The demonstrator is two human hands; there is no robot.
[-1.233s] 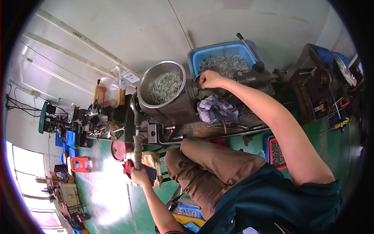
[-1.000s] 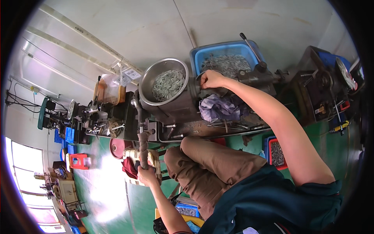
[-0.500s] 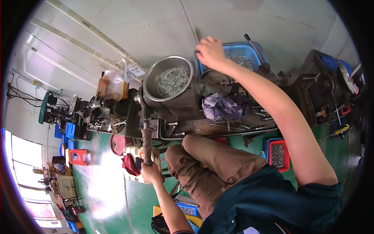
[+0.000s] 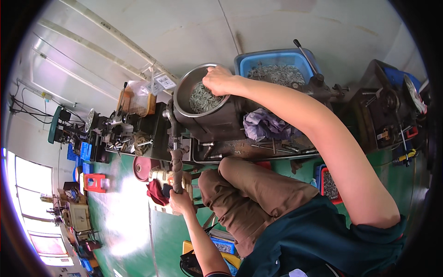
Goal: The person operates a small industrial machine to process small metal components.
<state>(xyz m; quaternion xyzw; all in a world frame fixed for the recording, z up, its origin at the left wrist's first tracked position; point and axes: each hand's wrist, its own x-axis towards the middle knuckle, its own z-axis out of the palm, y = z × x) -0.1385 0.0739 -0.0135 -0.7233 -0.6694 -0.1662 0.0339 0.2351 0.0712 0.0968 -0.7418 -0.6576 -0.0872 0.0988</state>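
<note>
My left hand (image 4: 180, 201) is closed round the lower end of a long lever (image 4: 176, 167) whose grip is wrapped in brown cloth. My right hand (image 4: 218, 81) hangs over a steel bowl (image 4: 183, 94), fingers curled down just above the heap of small thin metal pins (image 4: 203, 99) in it. What its fingertips hold, if anything, is hidden. The bowl stands on the headstock of a small bench lathe. Behind my right forearm is a blue plastic basket (image 4: 239, 62) with more metal pieces in it.
A crumpled purple cloth (image 4: 265, 124) lies on the machine, above a metal tray (image 4: 230, 148) with loose tools. A black-knobbed lever (image 4: 305, 56) rises by the basket. My legs are close to the tray's front edge. A red bin (image 4: 330, 186) of metal pieces stands on the floor at right.
My right hand has moved left and down from above the blue basket to the steel bowl, its fingers curling. My left hand stays on the wrapped lever.
</note>
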